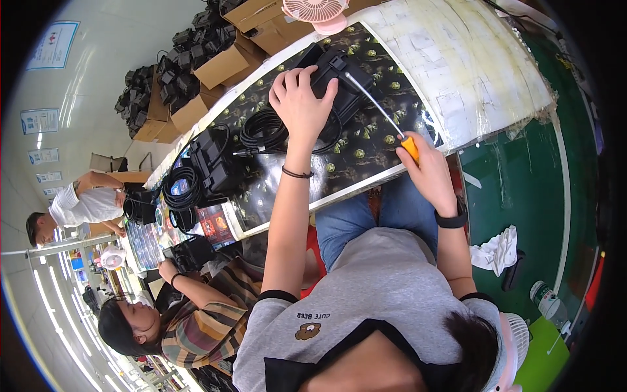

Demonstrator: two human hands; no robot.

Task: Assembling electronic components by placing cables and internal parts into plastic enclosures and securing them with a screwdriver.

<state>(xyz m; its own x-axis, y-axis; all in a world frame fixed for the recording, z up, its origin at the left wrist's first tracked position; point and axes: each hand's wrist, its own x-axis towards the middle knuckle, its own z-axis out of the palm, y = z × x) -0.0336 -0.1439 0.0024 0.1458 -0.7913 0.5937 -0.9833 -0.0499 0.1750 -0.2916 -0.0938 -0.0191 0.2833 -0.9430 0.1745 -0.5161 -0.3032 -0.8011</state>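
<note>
Black plastic device [343, 81], boxy, flat on the dark patterned table cover [366, 140], pinned under the left hand [302, 101]. Left hand pressed palm-down on the near end of the device, fingers spread apart over its top, thin dark band on the wrist. Screwdriver [379, 108] with orange handle clamped in the right hand [428, 166], long metal shaft slanting up and away from the fist, tip touching the device's top edge just beyond the left fingertips. Black watch strap on the right wrist. Coiled black cable [264, 130] just left of the left wrist, lying on the cover. More black units with cable coils [206, 166] farther left along the table. White taped sheet [457, 62] right of the device, past the screwdriver. Pink fan [317, 12] and cardboard boxes [225, 65] beyond the hands. White cloth [496, 251] on the green floor, right of the right forearm. Two other people seated to the left, one in a striped shirt [202, 323].
</note>
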